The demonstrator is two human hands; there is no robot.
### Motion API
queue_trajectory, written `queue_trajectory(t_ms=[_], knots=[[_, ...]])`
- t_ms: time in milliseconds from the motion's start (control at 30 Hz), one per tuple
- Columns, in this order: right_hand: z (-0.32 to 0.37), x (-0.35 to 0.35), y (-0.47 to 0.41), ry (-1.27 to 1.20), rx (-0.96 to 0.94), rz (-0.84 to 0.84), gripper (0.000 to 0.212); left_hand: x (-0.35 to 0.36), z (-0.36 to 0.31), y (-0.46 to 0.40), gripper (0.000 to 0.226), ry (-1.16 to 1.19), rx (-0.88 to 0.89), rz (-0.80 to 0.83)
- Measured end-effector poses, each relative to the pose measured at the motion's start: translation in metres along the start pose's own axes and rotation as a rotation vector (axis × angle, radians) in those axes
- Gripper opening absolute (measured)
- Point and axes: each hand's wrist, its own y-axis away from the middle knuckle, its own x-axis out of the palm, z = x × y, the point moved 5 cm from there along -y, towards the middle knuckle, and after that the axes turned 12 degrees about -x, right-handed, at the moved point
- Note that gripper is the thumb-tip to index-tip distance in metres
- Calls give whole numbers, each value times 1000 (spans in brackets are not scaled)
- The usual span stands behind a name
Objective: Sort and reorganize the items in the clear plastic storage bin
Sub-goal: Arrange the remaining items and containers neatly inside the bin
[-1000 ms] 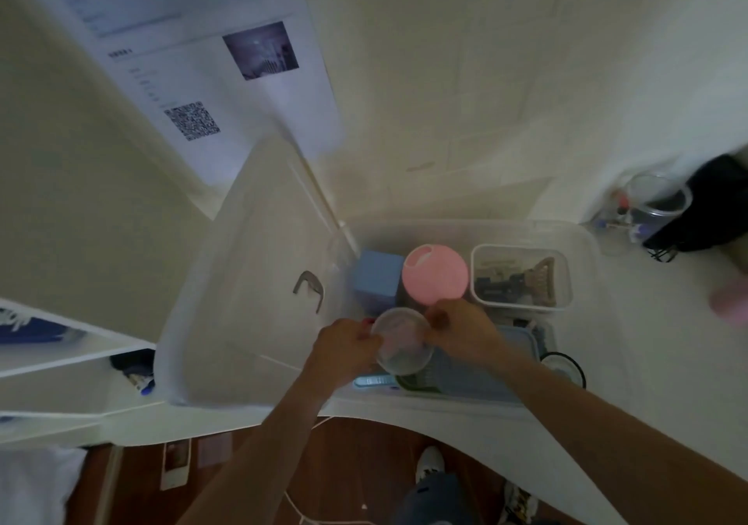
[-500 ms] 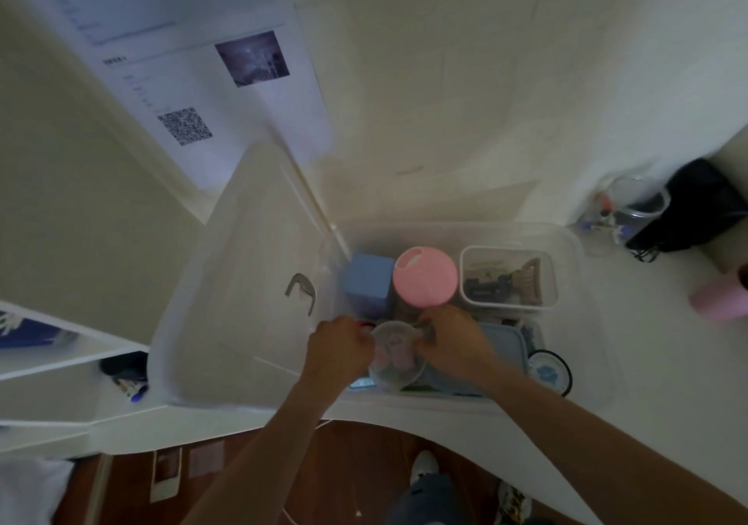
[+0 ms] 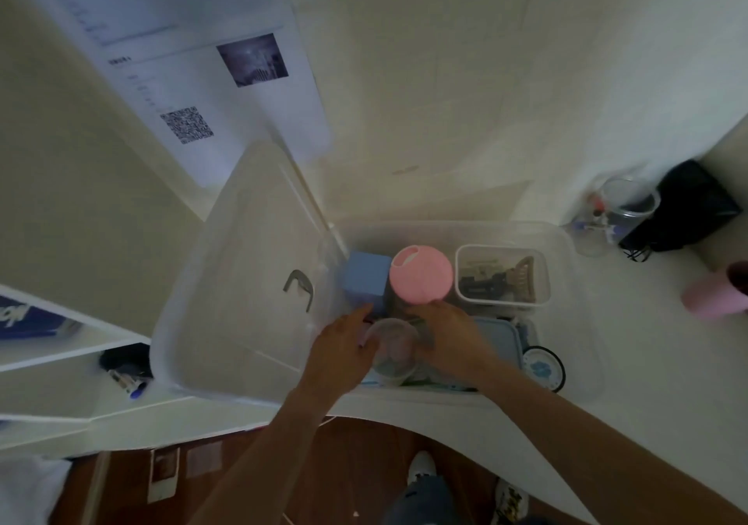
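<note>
I hold a small clear round container (image 3: 392,348) between my left hand (image 3: 344,352) and my right hand (image 3: 447,338), fingers of each curled round its sides, low in the front of the clear plastic storage bin (image 3: 583,281). Just beyond my knuckles stand a blue box (image 3: 366,277) and a pink-lidded jar (image 3: 421,274), side by side. Beyond my right hand sits a clear lidded box of small items (image 3: 502,275). Under that wrist lies a blue-lidded container (image 3: 500,338). The bin's lid (image 3: 243,273) leans open past my left hand.
</note>
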Motion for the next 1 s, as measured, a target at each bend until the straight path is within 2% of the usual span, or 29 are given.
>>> queue_trajectory(t_ms=[133, 300, 400, 500, 567, 633, 700, 733, 800, 900, 1000], knots=[[5, -19, 2, -42, 16, -71, 41, -35, -1, 22, 32, -21, 14, -244], [71, -52, -36, -478, 43, -209, 20, -91, 8, 72, 21, 57, -27, -495], [134, -67, -75, -652, 28, -248, 45, -118, 10, 105, 12, 49, -40, -582], [195, -79, -97, -621, 83, -232, 76, -138, 16, 129, 1, 13, -86, -659], [223, -77, -101, -611, 134, -181, 85, -149, 21, 144, 15, 8, -100, -730], [239, -71, -101, -657, 151, -144, 73, -161, 28, 160, 22, 81, -166, -827], [246, -75, -99, -711, 141, -206, 41, -170, 35, 167, 21, 265, -227, -893], [246, -81, -98, -716, 133, -251, 31, -172, 38, 167, 19, 366, -234, -894], [245, -99, -89, -704, 118, -314, 26, -174, 38, 157, 27, 533, -237, -801], [233, -132, -68, -797, 114, -347, 25, -166, 39, 128, 32, 735, -290, -498], [205, -172, -35, -962, 123, -393, 27, -161, 29, 99, 40, 704, -254, -314]])
